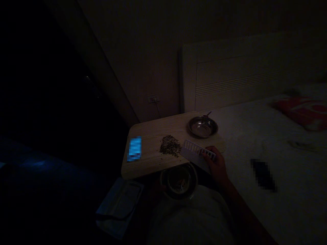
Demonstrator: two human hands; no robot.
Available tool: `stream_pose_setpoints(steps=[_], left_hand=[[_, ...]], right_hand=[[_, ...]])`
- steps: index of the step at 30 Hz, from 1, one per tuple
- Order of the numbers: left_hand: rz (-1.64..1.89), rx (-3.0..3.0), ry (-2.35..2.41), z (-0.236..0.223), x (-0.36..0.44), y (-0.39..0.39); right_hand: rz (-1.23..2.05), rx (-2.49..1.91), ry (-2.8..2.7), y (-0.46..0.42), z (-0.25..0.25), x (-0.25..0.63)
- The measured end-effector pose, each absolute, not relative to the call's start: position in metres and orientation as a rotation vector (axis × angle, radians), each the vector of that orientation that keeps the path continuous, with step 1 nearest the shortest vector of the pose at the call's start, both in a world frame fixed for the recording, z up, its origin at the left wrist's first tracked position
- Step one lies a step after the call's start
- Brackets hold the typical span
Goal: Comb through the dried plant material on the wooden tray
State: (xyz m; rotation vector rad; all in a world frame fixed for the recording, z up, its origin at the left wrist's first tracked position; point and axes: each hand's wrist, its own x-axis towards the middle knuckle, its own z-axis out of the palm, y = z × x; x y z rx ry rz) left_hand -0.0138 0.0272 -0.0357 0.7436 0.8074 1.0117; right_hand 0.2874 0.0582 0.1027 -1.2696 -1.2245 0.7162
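Note:
My right hand [218,166] is closed around a pale, flat plastic piece [191,156] with a row of slots along its upper edge. The far end of that piece touches or nearly touches a loose pile of small dark and pale bits, like seeds [170,145], on the light wooden table [150,134]. Just below the table's front edge, a round bowl [194,183] with a few pale scraps inside sits at my lap. At the bowl's left rim my left hand [158,190] grips it, its fingers mostly lost in the dark.
A shiny metal bowl [203,127] stands at the table's back right corner, a thin handle behind it. A glowing, blurred screen [134,148] lies at the left. A pale box-like object [120,204] is below left. A bed [242,136] with a red item [304,112] lies right.

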Motion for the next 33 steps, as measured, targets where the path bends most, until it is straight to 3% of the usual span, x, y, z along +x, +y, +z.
stream_pose_setpoints(steps=[17,33], left_hand=[[1.019,0.843,0.881,-0.041,-0.018,0.026],[1.031,0.771,0.798,-0.006,-0.005,0.028]], right_hand=[[0.736,-1.253,-1.266,0.058,0.098,0.287],[0.671,-1.275,-1.279,0.057,0.103,0.290]])
